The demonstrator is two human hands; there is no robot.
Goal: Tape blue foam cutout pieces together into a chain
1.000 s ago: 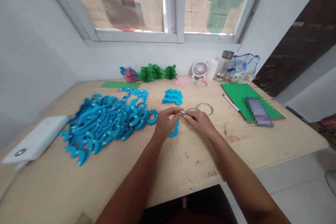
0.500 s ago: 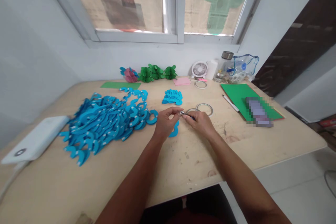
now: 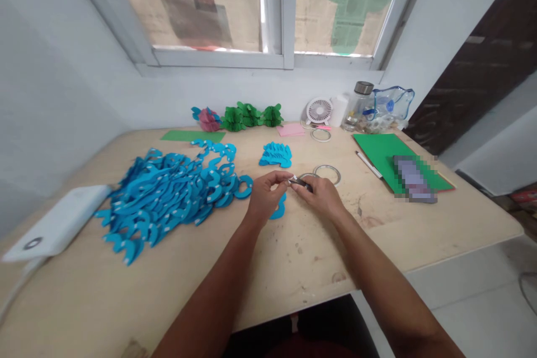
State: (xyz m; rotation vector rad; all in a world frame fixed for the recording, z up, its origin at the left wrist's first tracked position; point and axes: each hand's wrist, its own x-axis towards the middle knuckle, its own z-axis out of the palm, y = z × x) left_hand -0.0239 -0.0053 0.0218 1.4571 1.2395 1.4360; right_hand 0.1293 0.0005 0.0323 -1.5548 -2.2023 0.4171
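Diffuse, moderate window light in a wide-angle head view.
Light filters through the papered window [image 3: 201,5], glaring white only in thin slits beside its frame [image 3: 218,59]; the left wall [image 3: 54,67] falls into grey shade. Shadows on the wooden tabletop [image 3: 285,268] are faint and soft-edged, deepening among the heaped blue paper cutouts [image 3: 168,196]. Wide-angle distortion stretches the white power bank [image 3: 62,221] toward the margin. Fine detail between the left hand [image 3: 265,198] and right hand [image 3: 321,196] is blurred; mosaic pixelation masks the smartphone [image 3: 415,179].

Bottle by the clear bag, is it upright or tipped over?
Upright: the bottle stands with its silver cap at the top.
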